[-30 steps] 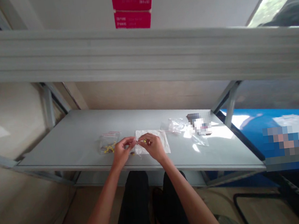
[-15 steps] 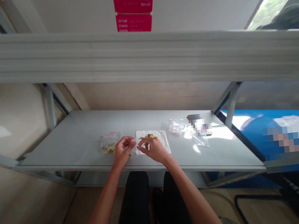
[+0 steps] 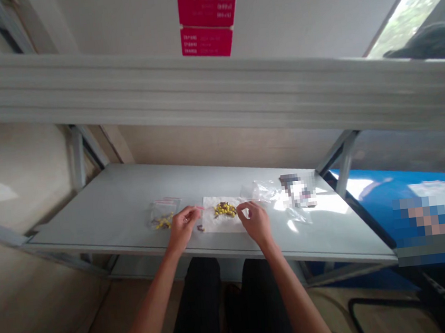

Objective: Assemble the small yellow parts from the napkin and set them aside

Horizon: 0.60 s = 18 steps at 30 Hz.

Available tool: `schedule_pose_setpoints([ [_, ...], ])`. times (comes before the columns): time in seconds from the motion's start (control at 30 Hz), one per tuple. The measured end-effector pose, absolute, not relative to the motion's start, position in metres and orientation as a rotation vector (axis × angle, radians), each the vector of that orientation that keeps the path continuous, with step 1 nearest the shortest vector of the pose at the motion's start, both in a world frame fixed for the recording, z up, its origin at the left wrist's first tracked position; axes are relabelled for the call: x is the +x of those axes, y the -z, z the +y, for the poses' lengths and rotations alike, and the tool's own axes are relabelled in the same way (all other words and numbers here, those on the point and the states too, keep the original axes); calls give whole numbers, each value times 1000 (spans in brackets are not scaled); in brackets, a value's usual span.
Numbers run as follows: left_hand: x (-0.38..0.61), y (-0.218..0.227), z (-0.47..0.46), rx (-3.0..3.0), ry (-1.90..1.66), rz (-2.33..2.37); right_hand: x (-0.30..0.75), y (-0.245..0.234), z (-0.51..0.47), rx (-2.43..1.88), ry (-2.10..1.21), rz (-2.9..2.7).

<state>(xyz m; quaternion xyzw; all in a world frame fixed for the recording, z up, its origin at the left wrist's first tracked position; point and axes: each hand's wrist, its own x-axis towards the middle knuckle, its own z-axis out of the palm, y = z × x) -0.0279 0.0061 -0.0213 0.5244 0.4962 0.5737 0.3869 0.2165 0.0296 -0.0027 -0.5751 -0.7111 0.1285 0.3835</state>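
A heap of small yellow and dark parts (image 3: 224,209) lies on a white paper sheet (image 3: 217,224). My left hand (image 3: 183,228) is at the sheet's left corner, its fingers pinching a thin, nearly see-through plastic strip or bag (image 3: 205,208). My right hand (image 3: 255,222) rests just right of the heap, fingers curled, with nothing clearly in them. Left of the sheet lies a small clear zip bag (image 3: 162,218) with yellow parts inside. A small dark part (image 3: 200,228) sits on the shelf near my left hand.
The grey metal shelf board (image 3: 104,213) stretches under my hands, with a thick shelf beam (image 3: 198,87) overhead. Loose clear bags (image 3: 264,189) and a pixelated item (image 3: 298,190) lie to the right. A blue surface (image 3: 371,182) lies beyond the shelf's right end.
The yellow parts now show as a full heap on the paper. My hands have moved apart, the right one sliding rightward past the heap.
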Motion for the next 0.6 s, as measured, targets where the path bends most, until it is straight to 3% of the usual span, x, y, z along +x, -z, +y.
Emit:
schedule_pose_setpoints([
  [0.23,-29,19,3,1375,-1458,1275,205,9,21,-1576,-280,-1973],
  [0.6,-26,10,1,1577,-1335,1269,204,5,24,-1386,-379,-1875],
])
